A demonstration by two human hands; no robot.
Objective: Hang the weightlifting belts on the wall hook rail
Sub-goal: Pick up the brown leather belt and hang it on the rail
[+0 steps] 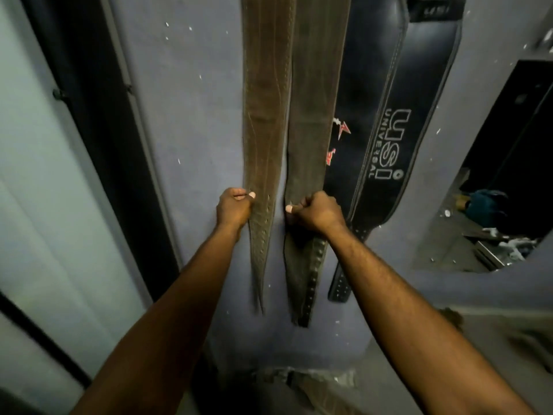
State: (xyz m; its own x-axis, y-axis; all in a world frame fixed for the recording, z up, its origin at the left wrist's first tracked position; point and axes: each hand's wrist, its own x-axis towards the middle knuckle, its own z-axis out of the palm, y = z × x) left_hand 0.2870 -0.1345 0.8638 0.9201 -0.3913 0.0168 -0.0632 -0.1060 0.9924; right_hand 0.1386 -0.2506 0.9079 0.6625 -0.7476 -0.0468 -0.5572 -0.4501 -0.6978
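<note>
1. While both arms are stretched toward the wall (194, 121), two brown belts are seen hanging side by side against it, their long axes running nearly straight up and down and their tops passing out of view above; the hook rail itself is not shown.
2. The left brown belt (264, 115) is pinched at its outer edge by the left hand (235, 208), the fingers curled closed and the thumb pressed on the leather just above the punched holes.
3. The right brown belt (317, 115) is gripped low down by the right hand (318, 212), which is closed into a fist around the strap, thumb toward the gap between the belts.
4. A black belt (386, 121) marked with white lettering hangs just beside and partly behind the right brown belt, untouched.
5. Each belt lies directly at its own hand, so neither hand is nearer to the other's strap; the free tails hang below the fingers.
6. It is judged that any straightening would be done by a pull along the vertical axis, downward from the unseen hooks, and that a sideways tug could swing the straps into each other.
</note>
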